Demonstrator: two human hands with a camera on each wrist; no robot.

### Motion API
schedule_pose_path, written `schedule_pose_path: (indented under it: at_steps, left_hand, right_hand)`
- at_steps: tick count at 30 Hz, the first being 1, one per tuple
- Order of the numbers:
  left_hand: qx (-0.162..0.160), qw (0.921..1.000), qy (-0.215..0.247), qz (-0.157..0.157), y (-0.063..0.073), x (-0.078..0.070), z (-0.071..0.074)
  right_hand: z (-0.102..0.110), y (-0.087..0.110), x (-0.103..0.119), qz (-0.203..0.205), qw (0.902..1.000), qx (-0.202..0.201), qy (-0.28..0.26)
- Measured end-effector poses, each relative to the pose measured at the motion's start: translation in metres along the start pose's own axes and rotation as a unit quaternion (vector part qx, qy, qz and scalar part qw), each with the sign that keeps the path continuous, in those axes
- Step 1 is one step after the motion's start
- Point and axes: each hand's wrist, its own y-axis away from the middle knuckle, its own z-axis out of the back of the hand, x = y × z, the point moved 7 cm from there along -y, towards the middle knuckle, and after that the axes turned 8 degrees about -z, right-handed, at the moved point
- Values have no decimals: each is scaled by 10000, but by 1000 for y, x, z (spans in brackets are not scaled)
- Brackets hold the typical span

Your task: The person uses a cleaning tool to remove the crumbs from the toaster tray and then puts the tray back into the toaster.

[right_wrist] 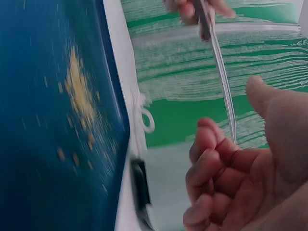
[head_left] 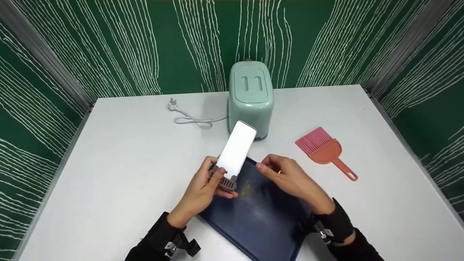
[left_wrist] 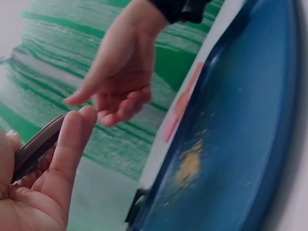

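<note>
My left hand (head_left: 198,190) grips the grey slotted end of a crumb tray (head_left: 237,146), a long flat bright-surfaced piece, thumb on top and fingers beneath. It tilts above a dark blue serving tray (head_left: 264,221). In the right wrist view the crumb tray (right_wrist: 223,79) shows edge-on as a thin metal strip. Yellowish crumbs (head_left: 247,189) lie in a small heap on the blue tray, with loose bits around it. To the right, over the blue tray, my right hand (head_left: 290,177) holds nothing; its fingers (right_wrist: 204,175) are loosely bent and the thumb stands apart.
A mint green toaster (head_left: 251,94) stands at the back of the white table (head_left: 127,163). Left of it lies its bundled cord with a plug (head_left: 173,105). An orange-red brush and dustpan set (head_left: 326,151) lies on the right. Green walls (head_left: 195,43) enclose the table.
</note>
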Motion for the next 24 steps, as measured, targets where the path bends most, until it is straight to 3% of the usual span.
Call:
schedule_pose_path:
  at_steps: [9,17,24]
  left_hand:
    - [-270,9989,347,-172,6,15,-19]
    - [-403,9992,58,-57,11,25,-30]
    - [-151,9997,-172,123,12,33,-38]
  right_hand:
    - [-44,4,13,215,9858,781,-1473]
    - [-62,9,17,310,9734,779,-2131]
    - [-69,10,16,363,9692,706,-2330]
